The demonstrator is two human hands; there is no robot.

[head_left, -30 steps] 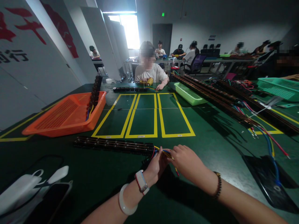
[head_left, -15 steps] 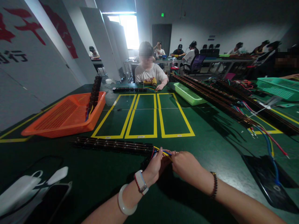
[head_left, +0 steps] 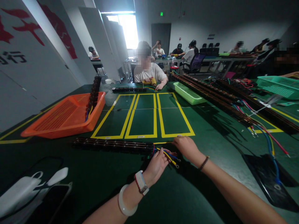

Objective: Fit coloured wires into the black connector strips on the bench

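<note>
A long black strip-shaped assembly with copper-coloured lines lies crosswise on the green table, wires coming from its right end. My left hand is closed on a bundle of these wires, a yellow wire and a blue wire among them. Ring terminals show at their free ends, right of the fingers. Farther right and slightly higher, my right hand is closed, its fingertips at the end of another yellow wire stretched straight from the assembly. Its grip is partly hidden by the back of the hand.
An orange basket holding another black strip stands left. Yellow tape rectangles mark the table ahead. Several long strips and a green basket lie right. A phone is front left. A person sits opposite.
My right hand has moved up and slightly right, away from my left hand, drawing one yellow wire out straight. The ring-ended wires in my left hand are now uncovered. The strip has stayed put.
</note>
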